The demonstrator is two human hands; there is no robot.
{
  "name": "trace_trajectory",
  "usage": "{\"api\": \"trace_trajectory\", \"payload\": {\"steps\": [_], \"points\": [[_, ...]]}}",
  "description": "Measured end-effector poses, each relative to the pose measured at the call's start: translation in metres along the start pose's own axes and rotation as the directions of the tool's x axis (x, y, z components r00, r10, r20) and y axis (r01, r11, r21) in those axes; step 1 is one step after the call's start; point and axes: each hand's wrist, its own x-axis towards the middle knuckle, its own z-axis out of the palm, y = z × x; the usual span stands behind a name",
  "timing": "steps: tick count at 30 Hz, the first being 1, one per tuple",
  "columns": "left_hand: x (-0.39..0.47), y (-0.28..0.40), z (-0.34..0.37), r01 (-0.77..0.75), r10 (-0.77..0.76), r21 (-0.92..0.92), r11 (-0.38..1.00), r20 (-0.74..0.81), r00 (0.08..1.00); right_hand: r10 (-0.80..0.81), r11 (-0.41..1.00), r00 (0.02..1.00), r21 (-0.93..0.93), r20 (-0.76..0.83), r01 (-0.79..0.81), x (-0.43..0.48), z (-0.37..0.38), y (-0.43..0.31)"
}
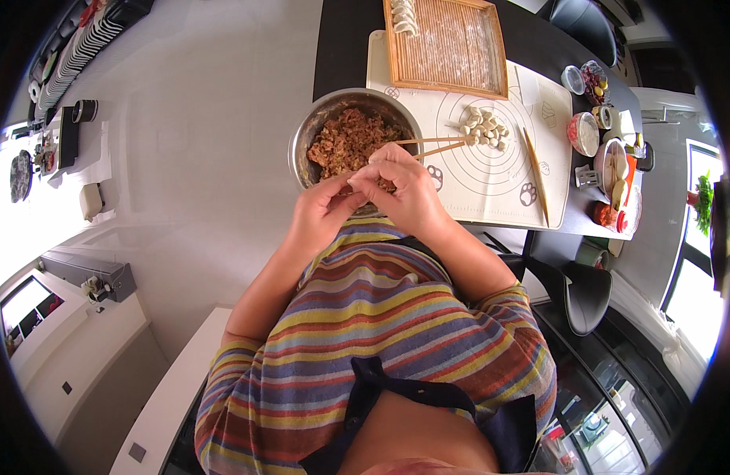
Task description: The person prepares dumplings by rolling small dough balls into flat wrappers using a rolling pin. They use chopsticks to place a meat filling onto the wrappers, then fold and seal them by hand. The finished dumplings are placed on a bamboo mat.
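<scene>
My left hand [324,208] and my right hand [407,185] meet fingertip to fingertip over the near side of a steel bowl [413,113]. Pinched between them is what looks like a small, pale dough dumpling, mostly hidden by the fingers. Minced filling [353,139] fills much of the bowl. A pair of wooden chopsticks [442,148] reaches from behind my right hand over the bowl's rim to the dough pieces [486,127]; whether that hand touches them I cannot tell. Those pieces lie heaped on a printed pastry mat [489,205].
A wood-framed tray [451,50], dusted with flour, holds several dumplings [404,16] at its far left. A slim rolling pin [537,178] lies on the mat's right. Bowls, including one of white powder [583,134], crowd the table's right edge. A black chair [584,291] stands at right.
</scene>
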Motion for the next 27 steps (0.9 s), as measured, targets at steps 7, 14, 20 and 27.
{"api": "trace_trajectory", "payload": {"steps": [7,14,20,27], "points": [[0.0,0.0,-0.001,0.04,-0.04,0.02,0.999,0.011,0.999,-0.01,0.999,1.0,-0.044,0.018,0.011,0.002,0.002,-0.006],[0.004,-0.009,0.001,0.158,-0.211,-0.505,0.849,-0.049,0.976,-0.066,0.997,0.987,0.018,-0.144,0.07,0.018,-0.003,-0.006],[0.009,-0.01,0.005,-0.06,-0.112,-0.614,0.787,-0.237,0.965,0.274,0.748,0.92,0.54,0.28,-0.386,0.004,-0.003,0.013],[0.004,-0.003,0.001,-0.057,0.001,-0.212,0.976,-0.254,0.967,0.386,0.487,0.854,0.709,0.349,-0.51,-0.006,0.019,0.014]]}}
